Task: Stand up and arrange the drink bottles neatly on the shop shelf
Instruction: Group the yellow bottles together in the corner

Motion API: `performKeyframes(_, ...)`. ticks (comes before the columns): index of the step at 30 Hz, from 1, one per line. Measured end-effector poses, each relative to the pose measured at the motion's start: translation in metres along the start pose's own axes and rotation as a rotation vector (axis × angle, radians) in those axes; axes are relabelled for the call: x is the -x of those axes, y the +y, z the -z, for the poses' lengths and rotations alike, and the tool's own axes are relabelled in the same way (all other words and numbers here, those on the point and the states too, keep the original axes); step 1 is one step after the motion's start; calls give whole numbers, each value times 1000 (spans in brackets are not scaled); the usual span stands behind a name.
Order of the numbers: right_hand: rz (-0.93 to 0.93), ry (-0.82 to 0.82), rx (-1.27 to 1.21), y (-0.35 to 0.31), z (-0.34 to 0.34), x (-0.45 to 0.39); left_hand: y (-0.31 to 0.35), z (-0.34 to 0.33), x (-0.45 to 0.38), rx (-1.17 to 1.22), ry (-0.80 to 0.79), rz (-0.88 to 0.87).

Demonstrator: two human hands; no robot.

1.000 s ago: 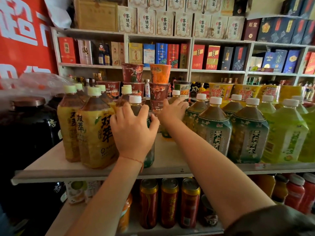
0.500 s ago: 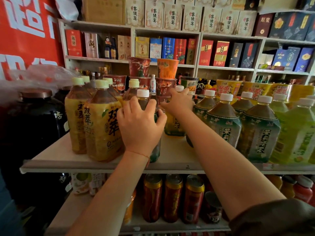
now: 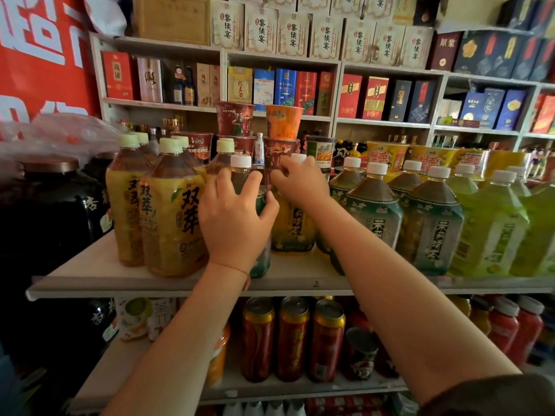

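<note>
Fingers of my left hand [image 3: 232, 219] curl round the shoulder of a white-capped bottle [image 3: 241, 175] at the front of the shelf [image 3: 90, 280]; the thumb presses its right side, so the grip is closed on the bottle's body, which stands upright with its base near the shelf edge. Most of its label is hidden behind my hand. Just to its left stand the yellow-labelled tea bottles [image 3: 171, 217], upright and touching one another, the nearest one against the back of my fingers.

My right hand [image 3: 300, 183] reaches further back and wraps over the top of a second bottle [image 3: 292, 226] with a yellow and green label; its white cap shows just above my knuckles. The fingers are curled down over its neck, a narrow grip holding it. This bottle is upright, set deeper on the shelf than the one in my left hand.

To the right, a row of dark green tea bottles [image 3: 429, 223] and light green bottles [image 3: 492, 229] stands along the shelf front. Behind my hands, instant noodle cups [image 3: 283, 121] are stacked. On the shelf below stand red and gold cans [image 3: 292, 337].
</note>
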State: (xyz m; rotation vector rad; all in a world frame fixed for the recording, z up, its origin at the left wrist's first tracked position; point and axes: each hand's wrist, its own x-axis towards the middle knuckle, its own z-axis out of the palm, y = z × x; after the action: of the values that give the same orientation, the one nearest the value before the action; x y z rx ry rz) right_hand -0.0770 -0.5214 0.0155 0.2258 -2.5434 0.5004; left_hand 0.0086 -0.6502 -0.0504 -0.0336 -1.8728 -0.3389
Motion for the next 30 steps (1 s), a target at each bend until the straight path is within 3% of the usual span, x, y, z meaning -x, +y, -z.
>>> performKeyframes(6, 35, 134, 35, -5, -5, 18, -4, 6, 19, 308, 11, 85)
performKeyframes(10, 13, 184, -32, -15, -8, 20, -11, 11, 25, 586, -9, 294)
performKeyframes(14, 47, 175, -118, -17, -9, 20, -16, 8, 34, 653, -21, 349)
performKeyframes(19, -64, 150, -691, -11, 3, 32, -6, 5, 41, 749, -93, 407)
performKeyframes(22, -49, 196, -861, -16, 17, 50, 9, 2, 47, 794, -137, 421)
performKeyframes(25, 17, 161, -837, -17, 22, 63, 21, 0, 51, 806, -159, 451)
performKeyframes(30, 39, 116, -645, -5, 14, 71, 39, 5, 44, 923, -333, 588)
